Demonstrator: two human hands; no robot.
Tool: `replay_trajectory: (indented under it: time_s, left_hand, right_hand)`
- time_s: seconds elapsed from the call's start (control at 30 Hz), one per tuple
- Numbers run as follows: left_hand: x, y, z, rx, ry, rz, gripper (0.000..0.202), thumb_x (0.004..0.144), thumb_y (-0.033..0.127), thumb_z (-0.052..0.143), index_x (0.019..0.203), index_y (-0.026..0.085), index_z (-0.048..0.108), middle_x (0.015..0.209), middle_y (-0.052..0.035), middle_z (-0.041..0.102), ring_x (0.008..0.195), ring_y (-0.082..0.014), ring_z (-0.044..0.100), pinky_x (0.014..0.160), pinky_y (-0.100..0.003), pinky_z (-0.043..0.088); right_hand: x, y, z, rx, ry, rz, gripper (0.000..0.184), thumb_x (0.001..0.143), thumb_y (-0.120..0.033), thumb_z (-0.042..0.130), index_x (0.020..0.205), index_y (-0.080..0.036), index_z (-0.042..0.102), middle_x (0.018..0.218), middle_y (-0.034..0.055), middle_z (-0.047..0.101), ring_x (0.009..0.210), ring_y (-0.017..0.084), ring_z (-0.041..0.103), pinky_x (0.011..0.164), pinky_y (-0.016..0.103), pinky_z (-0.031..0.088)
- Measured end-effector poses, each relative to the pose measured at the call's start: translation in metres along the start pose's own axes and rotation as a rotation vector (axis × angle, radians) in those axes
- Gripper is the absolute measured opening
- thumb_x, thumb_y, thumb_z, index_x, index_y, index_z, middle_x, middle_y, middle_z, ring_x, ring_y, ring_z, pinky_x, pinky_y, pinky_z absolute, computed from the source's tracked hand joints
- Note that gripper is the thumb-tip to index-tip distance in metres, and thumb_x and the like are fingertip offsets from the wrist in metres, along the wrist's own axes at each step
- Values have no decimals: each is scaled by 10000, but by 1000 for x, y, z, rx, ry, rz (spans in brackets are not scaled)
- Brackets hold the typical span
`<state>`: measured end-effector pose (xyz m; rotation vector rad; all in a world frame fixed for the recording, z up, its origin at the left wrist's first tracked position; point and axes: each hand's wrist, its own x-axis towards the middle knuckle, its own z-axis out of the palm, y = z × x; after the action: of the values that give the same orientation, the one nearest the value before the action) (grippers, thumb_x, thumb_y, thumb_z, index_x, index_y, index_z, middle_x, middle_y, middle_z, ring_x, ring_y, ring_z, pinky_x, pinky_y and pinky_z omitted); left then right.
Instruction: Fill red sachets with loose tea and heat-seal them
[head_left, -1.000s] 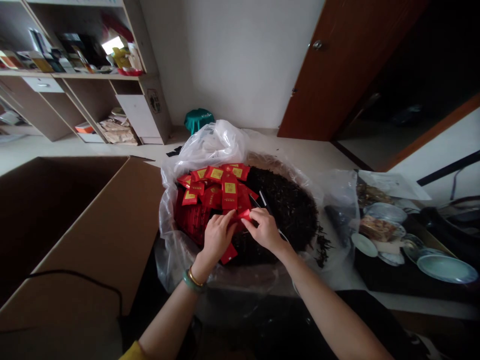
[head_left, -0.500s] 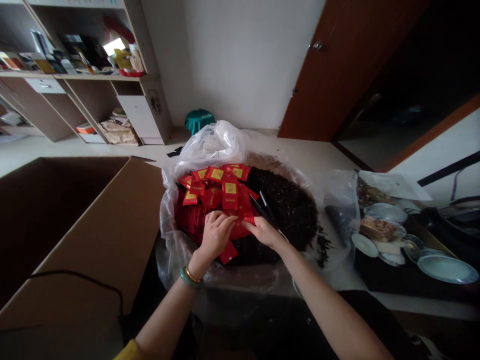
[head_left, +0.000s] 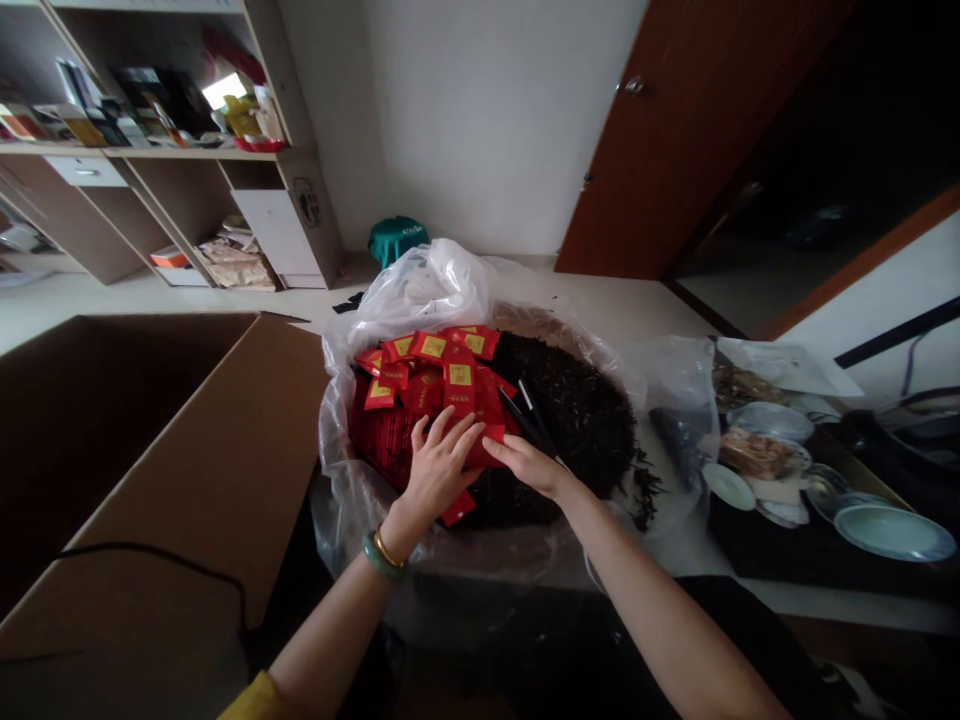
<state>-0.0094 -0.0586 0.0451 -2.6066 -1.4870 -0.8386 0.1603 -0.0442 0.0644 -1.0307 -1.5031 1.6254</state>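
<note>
My right hand (head_left: 529, 464) pinches a small red packet (head_left: 481, 457) between thumb and fingers. My left hand (head_left: 441, 456) has its fingers spread over the packet's left side; whether they touch it I cannot tell. Under and beyond both hands lie several filled red sachets with yellow labels (head_left: 459, 376), heaped on the left half of a plastic-lined round container. Dark dry leaves like loose tea (head_left: 581, 400) cover its right half. A slim black tool with a white strip (head_left: 530, 408) rests on the leaves beside my right hand; its kind is unclear.
A large open cardboard box (head_left: 202, 430) stands at the left. Clear plastic lining (head_left: 337, 440) bulges over the container's rim. To the right, lidded bowls and dishes (head_left: 892, 530) sit on a dark tray. Behind are a shelf unit (head_left: 300, 210), a green bag (head_left: 397, 240) and a wooden door (head_left: 637, 150).
My left hand's fingers have lifted and spread apart from their closed pinch at the packet. My right hand keeps hold of the packet in nearly the same place.
</note>
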Motion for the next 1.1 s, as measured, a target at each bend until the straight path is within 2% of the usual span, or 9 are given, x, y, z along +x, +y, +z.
replay_trajectory:
  time_s: [0.07,0.17,0.4,0.7,0.9,1.0,1.1]
  left_hand:
    - [-4,5,2,31,-20,-43,597,745,257,679,1310,255,484,1324,-98,557,1285,-355,372,1000,-528,314]
    - [-10,11,11,25,-41,-81,657,717,207,681,1334,233,454,1335,-105,546,1185,-332,463,915,-461,411]
    - [-17,9,30,-64,13,-94,590,706,172,648,1277,196,503,1261,-102,598,1105,-289,534,917,-430,463]
    - [-7,12,38,-106,97,-133,548,654,198,701,1188,188,578,1162,-57,664,1053,-287,545,851,-399,517]
    - [-5,12,42,-128,110,-169,454,669,194,698,1117,184,618,1054,-61,702,947,-256,566,775,-360,531]
    - [-6,10,40,-141,138,-212,422,676,175,687,1094,195,631,1032,-53,706,917,-235,573,769,-339,526]
    - [-5,6,36,-160,163,-278,421,669,190,700,1086,196,637,976,-49,710,903,-223,580,772,-328,524]
  right_hand:
    - [1,2,0,-7,-27,18,550,777,-649,540,1074,-205,674,1084,51,692,1110,221,586,1082,425,342]
    - [0,2,0,-19,-108,36,593,792,-700,452,1017,-210,697,995,39,712,1109,215,584,1076,416,354]
    - [-1,0,5,-44,-165,17,655,789,-753,362,902,-209,711,837,14,711,1047,215,607,1028,393,408]
    - [-2,-11,1,-136,-61,-5,660,778,-777,334,812,-228,698,809,13,693,979,199,617,1038,366,379]
    - [-3,-15,-4,-215,-65,55,600,774,-728,442,740,-185,697,738,20,698,833,208,641,887,354,478]
    - [-5,-20,-7,-279,5,31,532,763,-670,529,696,-169,692,699,32,697,803,217,653,860,352,489]
    - [-5,-26,-12,-231,138,-2,522,764,-657,533,705,-159,677,675,55,692,763,211,673,825,343,509]
